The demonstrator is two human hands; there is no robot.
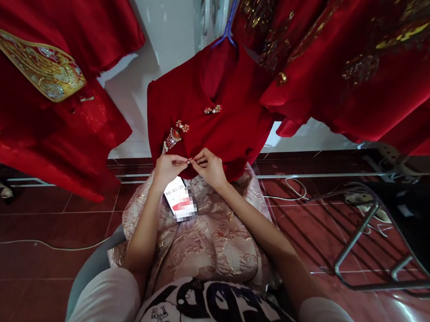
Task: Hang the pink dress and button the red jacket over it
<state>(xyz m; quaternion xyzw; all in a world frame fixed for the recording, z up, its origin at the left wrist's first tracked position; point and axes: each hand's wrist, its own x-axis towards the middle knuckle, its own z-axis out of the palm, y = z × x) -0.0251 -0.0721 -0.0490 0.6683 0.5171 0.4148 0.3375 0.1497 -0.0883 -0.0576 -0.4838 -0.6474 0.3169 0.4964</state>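
Note:
A dark red velvet garment (191, 88) hangs in front of me on a purple hanger (232, 17), its lower part reaching my knees. My left hand (168, 169) and my right hand (210, 168) meet near its hem, thumbs and fingertips pinched together. Between them shows a small beaded button (191, 160), partly hidden by the fingers. Higher up the front sit a beaded flower clasp (182, 126) and another clasp (213, 109) by the neck opening. Beside my left hand dangles a beaded tassel ornament (172, 138).
A lit phone (179, 199) lies on the pink brocade cloth (214, 237) over my lap. Other red garments (399, 61) hang on both sides. To the right stands a black metal-framed chair (426, 236); a white cable (40, 243) crosses the tiled floor.

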